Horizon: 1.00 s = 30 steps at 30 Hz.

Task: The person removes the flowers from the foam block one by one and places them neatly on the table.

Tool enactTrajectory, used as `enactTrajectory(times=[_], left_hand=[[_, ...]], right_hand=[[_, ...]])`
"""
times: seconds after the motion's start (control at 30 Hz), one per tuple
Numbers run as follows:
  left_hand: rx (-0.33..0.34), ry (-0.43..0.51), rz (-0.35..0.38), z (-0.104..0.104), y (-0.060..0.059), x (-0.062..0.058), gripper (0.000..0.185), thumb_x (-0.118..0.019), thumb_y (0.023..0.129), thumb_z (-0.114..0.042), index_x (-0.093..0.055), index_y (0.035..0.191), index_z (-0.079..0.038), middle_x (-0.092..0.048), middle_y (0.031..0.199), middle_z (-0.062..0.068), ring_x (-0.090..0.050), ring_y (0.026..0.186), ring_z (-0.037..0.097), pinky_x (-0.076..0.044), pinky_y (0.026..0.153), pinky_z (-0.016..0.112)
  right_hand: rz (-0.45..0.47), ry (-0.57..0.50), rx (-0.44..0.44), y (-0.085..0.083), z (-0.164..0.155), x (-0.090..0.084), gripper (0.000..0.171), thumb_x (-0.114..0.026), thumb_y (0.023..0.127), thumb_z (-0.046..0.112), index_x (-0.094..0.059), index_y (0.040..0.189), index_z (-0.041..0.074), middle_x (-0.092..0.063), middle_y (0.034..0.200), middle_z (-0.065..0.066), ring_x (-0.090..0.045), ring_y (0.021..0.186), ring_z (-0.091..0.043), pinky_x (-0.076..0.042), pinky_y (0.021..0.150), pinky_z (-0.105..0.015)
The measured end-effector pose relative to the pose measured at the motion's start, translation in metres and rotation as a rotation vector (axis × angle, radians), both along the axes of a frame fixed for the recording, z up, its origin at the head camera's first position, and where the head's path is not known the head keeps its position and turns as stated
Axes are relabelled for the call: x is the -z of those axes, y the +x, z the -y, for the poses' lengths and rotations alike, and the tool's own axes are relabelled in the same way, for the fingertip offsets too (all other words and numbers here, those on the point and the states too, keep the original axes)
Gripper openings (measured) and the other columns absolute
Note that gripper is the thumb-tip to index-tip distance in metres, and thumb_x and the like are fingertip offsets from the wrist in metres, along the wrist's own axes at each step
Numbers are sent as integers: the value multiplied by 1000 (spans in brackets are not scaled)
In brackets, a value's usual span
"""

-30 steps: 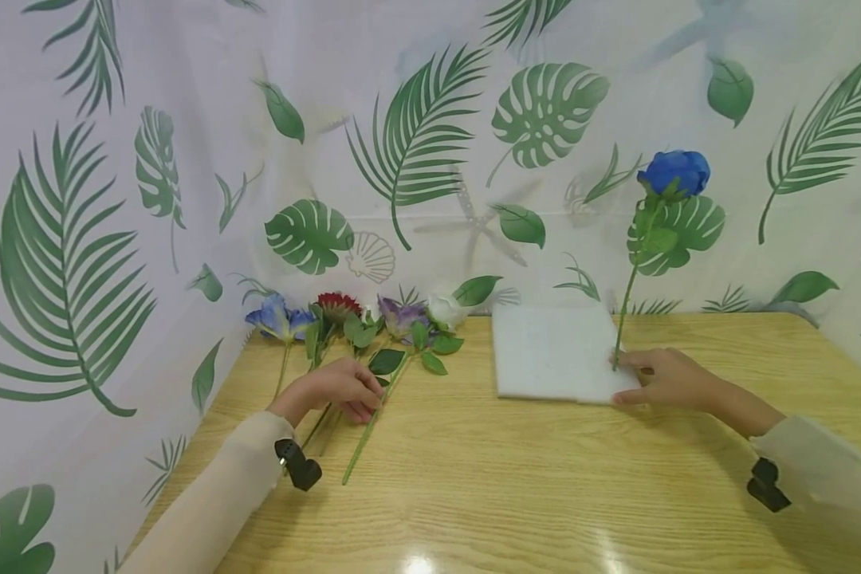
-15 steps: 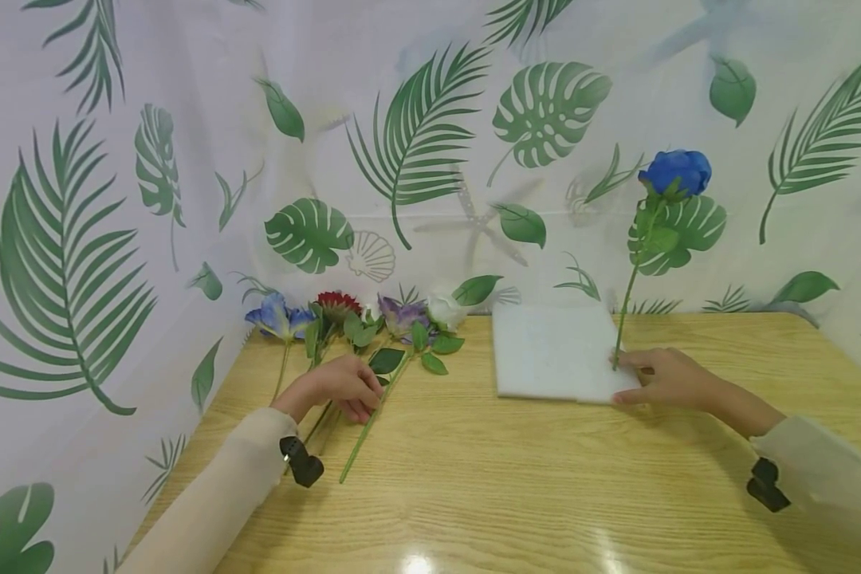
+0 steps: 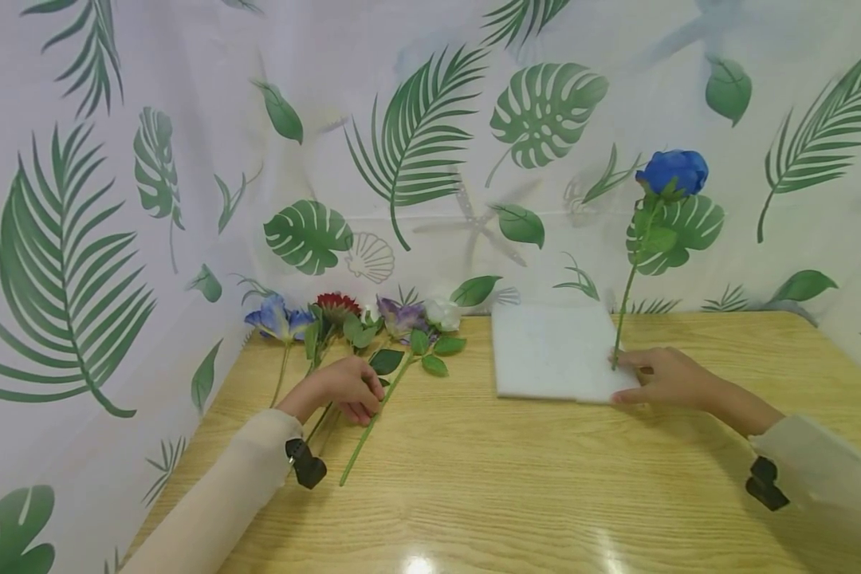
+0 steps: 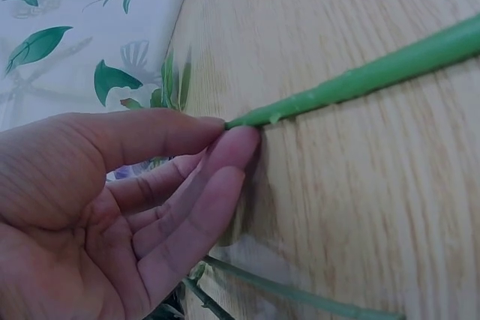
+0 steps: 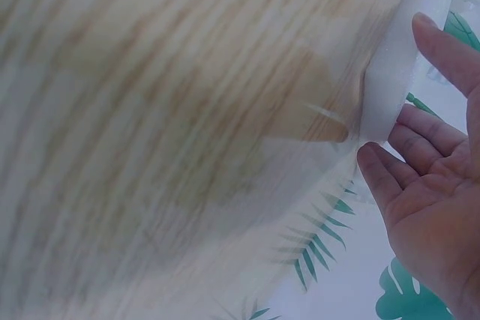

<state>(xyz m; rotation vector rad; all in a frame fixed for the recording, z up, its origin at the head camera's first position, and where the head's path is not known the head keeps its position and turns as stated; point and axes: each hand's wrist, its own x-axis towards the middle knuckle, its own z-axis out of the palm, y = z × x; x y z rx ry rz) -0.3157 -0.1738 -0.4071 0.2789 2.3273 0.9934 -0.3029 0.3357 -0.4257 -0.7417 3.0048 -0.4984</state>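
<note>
My left hand (image 3: pixel 344 389) lies on a row of artificial flowers at the table's left. Its thumb and fingertips (image 4: pixel 238 140) pinch a long green stem (image 4: pixel 360 76) that runs diagonally across the wood (image 3: pixel 362 434). My right hand (image 3: pixel 656 376) rests with relaxed fingers on the right corner of a white foam block (image 3: pixel 552 351). In the right wrist view the fingers (image 5: pixel 390 162) touch the block's edge (image 5: pixel 397 88). A blue rose (image 3: pixel 673 171) stands upright, its stem stuck in the foam just beside my right hand.
Blue (image 3: pixel 276 317), red (image 3: pixel 337 303), purple (image 3: pixel 400 312) and white (image 3: pixel 442 312) flower heads lie at the back left of the wooden table (image 3: pixel 509 478). A leaf-print curtain (image 3: pixel 416 143) closes the back and the left side.
My left forearm has slid slightly towards the flowers, and the long stem has shifted a little with it. The right hand and the blue rose have not moved.
</note>
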Motion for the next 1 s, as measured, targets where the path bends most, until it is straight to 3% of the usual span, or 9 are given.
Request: enactTrajectory(times=[0.57, 1.0], left_hand=[[-2, -7, 4, 0, 0, 2, 11, -67, 95, -1, -68, 105, 4, -71, 83, 12, -70, 62, 13, -64, 64, 31], [38, 4, -5, 1, 2, -7, 16, -67, 95, -2, -66, 108, 6, -71, 82, 13, -71, 62, 14, -65, 67, 35]], right_hand=[[31, -26, 16, 0, 1, 1, 76, -84, 83, 44, -62, 133, -9, -61, 137, -28, -59, 124, -48, -54, 98, -57], [10, -16, -2, -2, -1, 0, 76, -86, 80, 41, -63, 131, -10, -63, 133, -28, -62, 122, -46, -56, 95, -55]])
